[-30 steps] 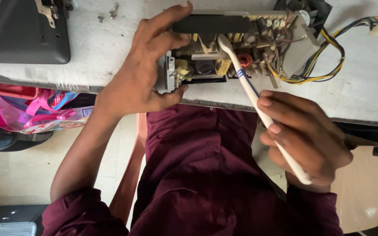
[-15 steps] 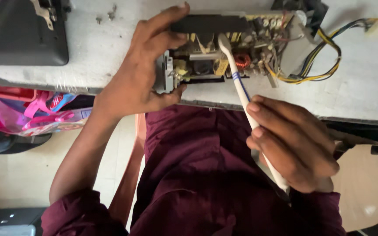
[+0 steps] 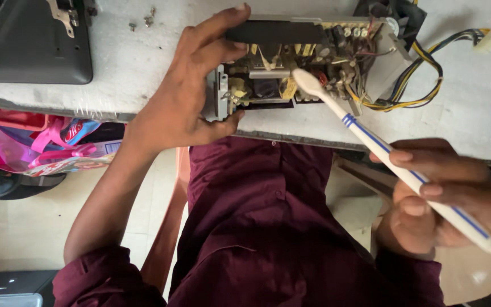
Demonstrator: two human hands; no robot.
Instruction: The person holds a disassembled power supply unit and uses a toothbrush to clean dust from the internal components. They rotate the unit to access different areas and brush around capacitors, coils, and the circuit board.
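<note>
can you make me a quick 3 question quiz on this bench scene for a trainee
1. True or false: the toothbrush is held in the right hand.
2. What does the left hand grip? A) the open power supply board B) the dark laptop C) the pink bag
3. Fill in: the brush head rests on the board's ____ side, near the yellow and black wire bundle.

Key
1. True
2. A
3. component
</note>
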